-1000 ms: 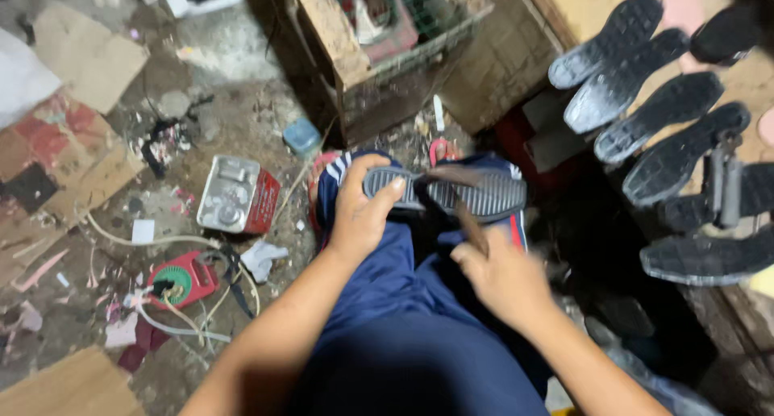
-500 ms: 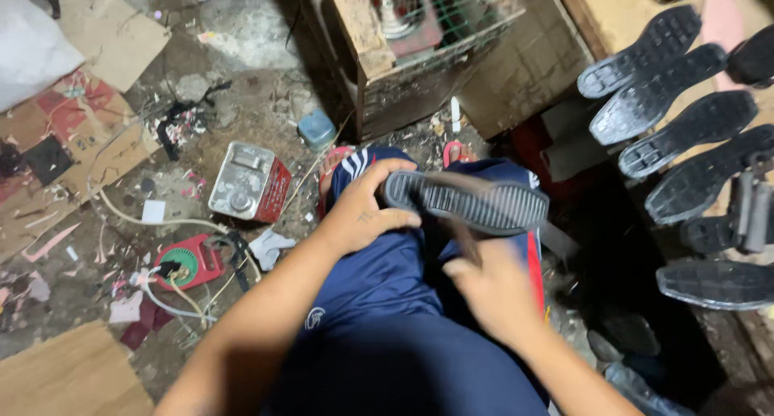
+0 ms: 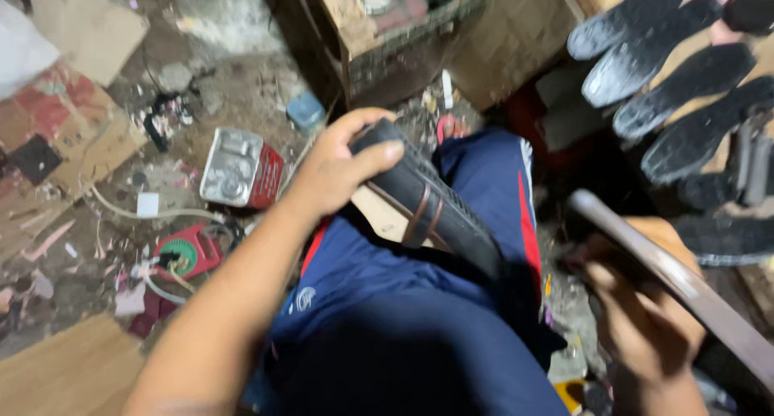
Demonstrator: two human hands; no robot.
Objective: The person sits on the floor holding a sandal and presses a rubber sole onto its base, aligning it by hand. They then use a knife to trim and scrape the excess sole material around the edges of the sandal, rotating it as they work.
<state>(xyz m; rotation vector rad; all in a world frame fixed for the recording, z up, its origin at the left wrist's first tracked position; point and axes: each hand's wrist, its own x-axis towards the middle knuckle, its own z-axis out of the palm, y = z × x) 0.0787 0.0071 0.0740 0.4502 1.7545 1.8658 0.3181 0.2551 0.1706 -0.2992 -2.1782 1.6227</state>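
My left hand [image 3: 339,170] grips the toe end of a black sandal [image 3: 431,206] with a tan insole and brown straps, tilted on edge over my lap in dark blue trousers [image 3: 484,174]. My right hand [image 3: 637,303], blurred at the lower right, is closed on a long flat brownish strip [image 3: 685,283] that runs off toward the right edge. The two hands are apart, with the sandal's heel end between them.
Several black shoe soles [image 3: 661,61] lie on a board at the upper right. On the dirty floor to the left sit a metal tin [image 3: 238,170], a red round device [image 3: 185,255] with white cable, cardboard scraps [image 3: 64,29] and a wooden crate [image 3: 387,29] ahead.
The sandal has turned from sole-up flat across my lap to tilted on its edge. My right hand has left it, moved down to the right and now holds the strip.
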